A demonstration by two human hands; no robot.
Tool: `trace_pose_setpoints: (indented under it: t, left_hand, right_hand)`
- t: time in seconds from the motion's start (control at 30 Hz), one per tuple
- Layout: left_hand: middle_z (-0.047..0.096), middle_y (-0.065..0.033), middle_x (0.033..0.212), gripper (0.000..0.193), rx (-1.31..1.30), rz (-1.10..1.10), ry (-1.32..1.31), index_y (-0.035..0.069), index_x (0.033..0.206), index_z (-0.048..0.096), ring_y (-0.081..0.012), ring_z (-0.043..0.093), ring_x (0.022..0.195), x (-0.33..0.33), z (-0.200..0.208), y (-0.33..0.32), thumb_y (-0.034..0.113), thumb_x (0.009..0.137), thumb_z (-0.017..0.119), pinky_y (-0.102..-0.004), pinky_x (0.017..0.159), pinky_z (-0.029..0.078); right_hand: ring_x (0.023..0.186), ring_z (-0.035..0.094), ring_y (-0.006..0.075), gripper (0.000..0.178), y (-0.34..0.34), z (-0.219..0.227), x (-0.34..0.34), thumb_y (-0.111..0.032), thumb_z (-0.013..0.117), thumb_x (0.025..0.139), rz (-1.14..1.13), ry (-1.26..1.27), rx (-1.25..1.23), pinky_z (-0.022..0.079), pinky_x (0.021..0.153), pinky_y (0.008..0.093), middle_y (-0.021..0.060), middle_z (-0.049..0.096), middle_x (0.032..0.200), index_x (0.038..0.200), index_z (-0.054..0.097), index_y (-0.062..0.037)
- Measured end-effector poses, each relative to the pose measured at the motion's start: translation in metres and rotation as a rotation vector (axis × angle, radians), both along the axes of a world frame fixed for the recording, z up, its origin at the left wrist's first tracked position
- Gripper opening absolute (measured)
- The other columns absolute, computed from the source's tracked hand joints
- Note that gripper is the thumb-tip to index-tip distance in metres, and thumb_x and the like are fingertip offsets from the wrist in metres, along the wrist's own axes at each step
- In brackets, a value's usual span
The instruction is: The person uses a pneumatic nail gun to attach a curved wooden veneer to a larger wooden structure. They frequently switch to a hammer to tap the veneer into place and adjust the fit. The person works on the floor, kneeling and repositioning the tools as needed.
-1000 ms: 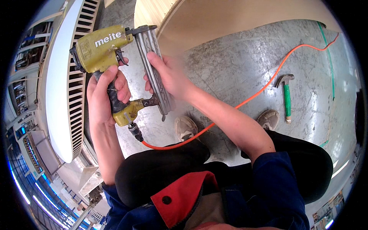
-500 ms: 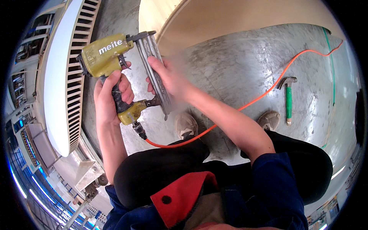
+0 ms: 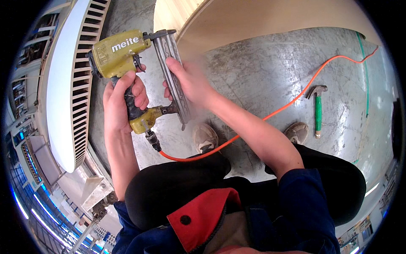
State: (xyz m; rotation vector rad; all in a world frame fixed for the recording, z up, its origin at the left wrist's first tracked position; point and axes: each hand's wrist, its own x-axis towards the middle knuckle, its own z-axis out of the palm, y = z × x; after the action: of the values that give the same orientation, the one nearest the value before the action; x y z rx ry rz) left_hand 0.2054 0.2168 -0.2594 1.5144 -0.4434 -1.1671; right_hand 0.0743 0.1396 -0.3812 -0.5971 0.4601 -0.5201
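A yellow-green pneumatic nail gun is held up in front of me, tilted on its side above the floor. My left hand is wrapped round its black grip, close below the trigger. My right hand holds the metal nail magazine, its thumb lying along the rail and its fingers curled beneath; the outer side of this hand is blurred. An orange air hose joins the fitting at the base of the grip and runs off to the upper right.
On the grey floor at the right lies a claw hammer with a green handle. A large curved wooden panel stands ahead. At the left is a long white curved piece with slatted ribs. My shoes are below the hose.
The nail gun has shifted slightly upward, with both hands keeping their hold. The hammer and hose lie about where they were.
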Motion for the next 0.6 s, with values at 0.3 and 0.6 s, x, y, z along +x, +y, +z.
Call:
trace_pose_setpoints:
  t: [0.3, 0.6]
  left_hand:
    - [0.046, -0.0004, 0.065, 0.034, -0.007, 0.03, 0.078, -0.007, 0.122, 0.057, -0.0103, 0.045, 0.05, 0.014, -0.02, 0.017, 0.018, 0.1, 0.055, -0.0261, 0.046, 0.038]
    - [0.047, -0.0001, 0.067, 0.032, 0.017, 0.035, 0.091, -0.005, 0.119, 0.059, -0.0103, 0.045, 0.051, 0.024, -0.033, 0.024, 0.02, 0.099, 0.057, -0.0264, 0.048, 0.039]
  right_hand:
    - [0.057, 0.065, 0.0145, 0.047, 0.011, -0.015, 0.011, -0.045, 0.055, 0.105, 0.06, 0.046, 0.014, 0.054, 0.052, 0.0293, 0.006, 0.064, 0.074, 0.094, 0.061, -0.0001]
    - [0.062, 0.066, 0.0189, 0.048, 0.019, -0.023, 0.017, -0.048, 0.053, 0.104, 0.079, 0.158, 0.011, 0.054, 0.055, 0.0334, 0.0089, 0.063, 0.078, 0.097, 0.058, -0.0012]
